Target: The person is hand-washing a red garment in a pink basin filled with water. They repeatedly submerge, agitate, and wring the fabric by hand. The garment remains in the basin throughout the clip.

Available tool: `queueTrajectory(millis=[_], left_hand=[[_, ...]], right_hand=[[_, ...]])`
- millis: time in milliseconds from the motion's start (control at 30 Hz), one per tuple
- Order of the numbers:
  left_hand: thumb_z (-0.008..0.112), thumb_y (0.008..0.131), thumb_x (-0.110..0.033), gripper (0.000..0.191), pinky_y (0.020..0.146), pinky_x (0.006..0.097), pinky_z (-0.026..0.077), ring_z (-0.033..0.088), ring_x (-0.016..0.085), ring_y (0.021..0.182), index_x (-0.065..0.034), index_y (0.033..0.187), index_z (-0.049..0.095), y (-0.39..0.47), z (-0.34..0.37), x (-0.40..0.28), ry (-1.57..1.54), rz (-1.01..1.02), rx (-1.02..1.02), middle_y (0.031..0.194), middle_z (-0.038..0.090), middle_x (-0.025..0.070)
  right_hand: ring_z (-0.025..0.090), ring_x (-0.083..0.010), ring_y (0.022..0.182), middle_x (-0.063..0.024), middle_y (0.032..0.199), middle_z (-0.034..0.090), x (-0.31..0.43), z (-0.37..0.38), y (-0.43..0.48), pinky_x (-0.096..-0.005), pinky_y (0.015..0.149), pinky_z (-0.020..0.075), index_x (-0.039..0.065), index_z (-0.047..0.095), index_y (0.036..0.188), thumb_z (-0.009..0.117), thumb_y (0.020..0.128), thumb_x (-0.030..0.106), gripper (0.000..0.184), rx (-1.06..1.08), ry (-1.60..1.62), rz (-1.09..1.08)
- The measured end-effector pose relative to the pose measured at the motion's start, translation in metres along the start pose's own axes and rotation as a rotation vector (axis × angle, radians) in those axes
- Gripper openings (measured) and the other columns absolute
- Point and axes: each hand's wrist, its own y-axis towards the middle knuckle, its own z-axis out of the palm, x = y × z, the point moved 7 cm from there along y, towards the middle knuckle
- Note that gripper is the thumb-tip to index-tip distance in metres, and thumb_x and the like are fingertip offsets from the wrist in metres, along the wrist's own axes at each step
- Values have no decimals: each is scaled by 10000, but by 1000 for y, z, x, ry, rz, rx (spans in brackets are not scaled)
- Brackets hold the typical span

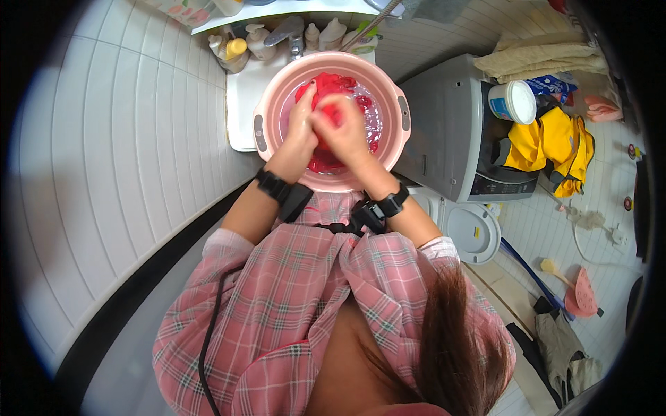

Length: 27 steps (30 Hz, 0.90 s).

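Both hands are over a pink plastic basin (278, 86) that rests on a white washbasin (240, 122). Wet red cloth (333, 82) lies bunched in the water inside, spreading to the near side of the bowl. A fold of the cloth is gripped between my left hand (303, 120) and my right hand (344, 127), which are close together. My right hand is blurred, with its fingers curled on the fabric. My left thumb points away from me along the cloth. The fingers' undersides and the lower part of the cloth are hidden.
Behind the basin stand a tap (295, 44), a pump bottle (260, 41) and several other bottles. To the right is a grey washing machine (442, 130) bearing a white tub (512, 102) and a yellow garment (551, 140). A toilet lid (471, 231) is raised nearer me.
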Motion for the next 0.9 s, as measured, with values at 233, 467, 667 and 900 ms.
queueTrajectory(millis=[233,467,667,900], left_hand=[[505,947,-289,283,887,408,524,663,243,935,-67,1084,617,-2,-7,31,208,52,-276,1054,678,118],[437,968,-273,282,850,416,540,672,253,894,-75,1004,634,-2,-14,45,118,-215,-290,977,695,116],[474,954,-279,260,790,416,549,665,257,830,-74,956,634,6,-6,40,172,-119,-154,923,682,100],[427,986,-267,299,874,437,543,667,261,985,-66,1131,594,-2,-3,49,160,-170,-96,1099,671,141]], right_hand=[[651,-380,710,-172,775,676,-37,7,31,-514,630,504,109,694,763,533,912,423,383,99,-421,165],[649,-403,705,-179,747,671,-54,5,26,-503,668,518,106,724,757,551,904,414,382,159,-549,232],[636,-374,673,-142,793,674,-27,10,20,-500,610,500,144,715,814,561,877,324,246,131,-318,-22],[659,-384,709,-184,741,672,-47,7,35,-489,643,523,106,733,789,564,899,438,388,97,-520,147]])
